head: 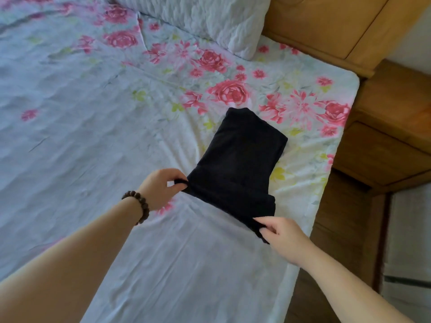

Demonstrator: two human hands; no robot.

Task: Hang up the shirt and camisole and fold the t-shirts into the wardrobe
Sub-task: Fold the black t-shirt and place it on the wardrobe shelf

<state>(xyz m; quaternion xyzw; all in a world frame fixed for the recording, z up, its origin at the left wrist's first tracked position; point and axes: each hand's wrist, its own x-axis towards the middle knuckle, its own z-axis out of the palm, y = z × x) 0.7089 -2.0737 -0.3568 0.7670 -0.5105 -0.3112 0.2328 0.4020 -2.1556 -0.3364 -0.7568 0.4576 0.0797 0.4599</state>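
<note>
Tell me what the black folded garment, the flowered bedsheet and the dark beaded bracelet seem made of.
Black folded garment: soft matte knit, perhaps cotton jersey; sags limply. Flowered bedsheet: thin woven cloth, finely creased. Dark beaded bracelet: brown beads, likely wood; dull sheen.

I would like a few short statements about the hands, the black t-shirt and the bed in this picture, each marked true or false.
1. The left hand and the right hand each pinch the near edge of the black t-shirt. True.
2. The bead bracelet is on the right wrist. False: it is on the left wrist.
3. The black t-shirt lies on the white pillow. False: it lies on the flowered sheet, apart from the pillow.
4. The sheet shows pink flowers. True.
</note>
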